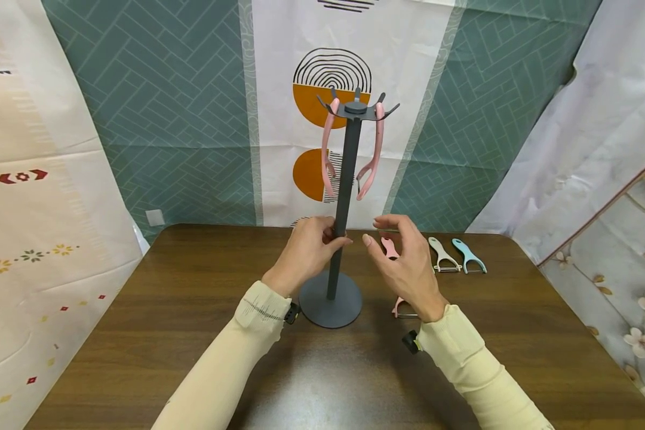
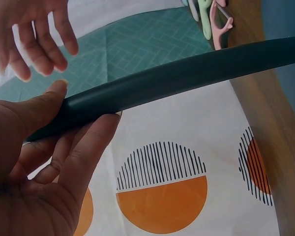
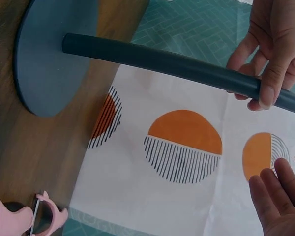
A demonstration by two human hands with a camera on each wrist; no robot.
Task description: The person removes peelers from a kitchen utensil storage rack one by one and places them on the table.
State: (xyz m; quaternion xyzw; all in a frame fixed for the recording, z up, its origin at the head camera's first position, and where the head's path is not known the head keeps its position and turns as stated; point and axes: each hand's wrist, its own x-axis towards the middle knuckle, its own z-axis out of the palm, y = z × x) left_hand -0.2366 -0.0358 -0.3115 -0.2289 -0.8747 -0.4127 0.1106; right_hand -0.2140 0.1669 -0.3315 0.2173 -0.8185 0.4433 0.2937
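Cream sleeves [image 1: 209, 382] are leading to the left hand [image 1: 307, 246] gripping the hook stand [image 1: 346, 173] and the empty, half-open right hand [image 1: 408, 263], two pink Y-peelers [image 1: 379, 137] already hanging, others [image 1: 439, 248] lying unhung toward the surface's [image 1: 193, 286] far right corner.

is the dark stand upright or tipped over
Upright: the stand rises from its round base on the table, its pole held by the left hand.
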